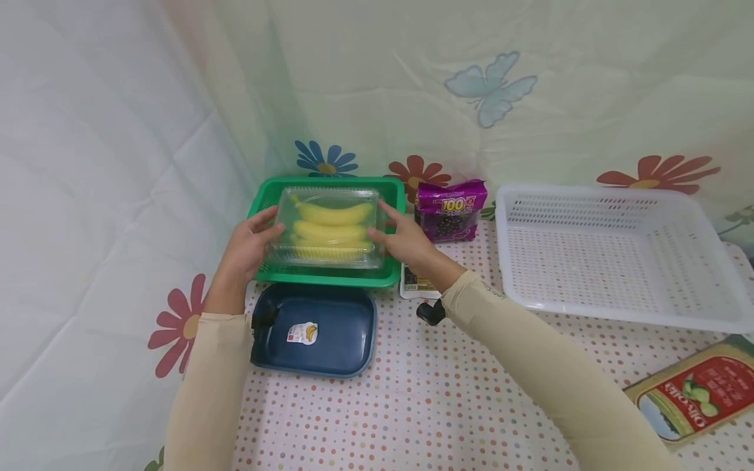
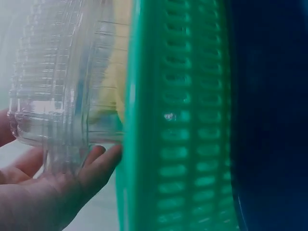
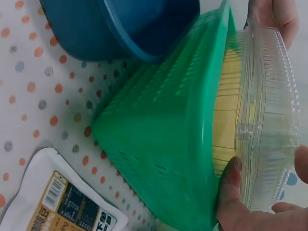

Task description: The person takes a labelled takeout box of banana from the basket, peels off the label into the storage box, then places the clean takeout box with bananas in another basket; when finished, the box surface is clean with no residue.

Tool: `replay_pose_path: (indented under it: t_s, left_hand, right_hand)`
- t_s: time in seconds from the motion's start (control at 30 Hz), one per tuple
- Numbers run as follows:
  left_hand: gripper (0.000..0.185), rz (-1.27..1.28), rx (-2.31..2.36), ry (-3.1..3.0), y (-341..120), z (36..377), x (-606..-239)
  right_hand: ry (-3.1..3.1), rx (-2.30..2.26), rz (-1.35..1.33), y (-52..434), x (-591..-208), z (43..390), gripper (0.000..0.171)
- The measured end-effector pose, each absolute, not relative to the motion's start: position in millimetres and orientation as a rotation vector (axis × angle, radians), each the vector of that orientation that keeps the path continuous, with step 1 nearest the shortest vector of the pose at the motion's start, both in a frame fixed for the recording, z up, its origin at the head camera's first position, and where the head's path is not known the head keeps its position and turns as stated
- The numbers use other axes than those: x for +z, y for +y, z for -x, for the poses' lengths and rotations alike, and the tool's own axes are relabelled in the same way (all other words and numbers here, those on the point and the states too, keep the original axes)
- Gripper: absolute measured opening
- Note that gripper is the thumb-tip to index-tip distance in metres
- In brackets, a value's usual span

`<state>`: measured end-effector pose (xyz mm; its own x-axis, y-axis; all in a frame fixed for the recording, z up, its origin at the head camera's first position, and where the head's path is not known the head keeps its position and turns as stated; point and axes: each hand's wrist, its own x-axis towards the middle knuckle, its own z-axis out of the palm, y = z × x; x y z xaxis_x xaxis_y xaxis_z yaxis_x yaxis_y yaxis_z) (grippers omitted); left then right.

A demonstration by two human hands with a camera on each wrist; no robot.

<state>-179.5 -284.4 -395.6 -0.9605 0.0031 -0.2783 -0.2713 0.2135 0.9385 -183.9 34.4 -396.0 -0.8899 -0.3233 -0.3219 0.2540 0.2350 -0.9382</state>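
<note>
A clear plastic clamshell box (image 1: 330, 226) with three yellow bananas inside sits in the green basket (image 1: 330, 280), its lid standing above the rim. My left hand (image 1: 269, 226) grips the box's left end and my right hand (image 1: 379, 222) grips its right end. In the left wrist view the fingers (image 2: 98, 166) curl under the ribbed box (image 2: 53, 86), beside the green basket wall (image 2: 183, 134). The right wrist view shows my thumb (image 3: 231, 178) pressed against the box (image 3: 264, 110), at the rim of the green basket (image 3: 163, 139).
A dark blue tray (image 1: 315, 330) with a banana sticker lies just in front of the basket. A purple snack packet (image 1: 450, 209) and a white packet (image 1: 415, 284) lie to its right, then a large white basket (image 1: 612, 255). An olive package (image 1: 695, 396) lies at the near right.
</note>
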Motion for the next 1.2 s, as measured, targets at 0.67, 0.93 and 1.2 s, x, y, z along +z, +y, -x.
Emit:
replay_pose_path:
  t_s: [0.67,0.93,1.2]
  left_hand:
    - [0.060,0.295,1.828,2.021,-313,200,-421]
    - [0.062,0.259,1.784,2.021,-316,201,-428]
    - [0.062,0.211,1.724,2.069,-320,203,-433]
  right_hand:
    - [2.196,-1.473,0.115,7,-409,196,0.079]
    - [2.215,-1.430,0.129,1,-415,197,0.079]
    - [2.177,-1.415,0.122,-1,-416,199,0.080]
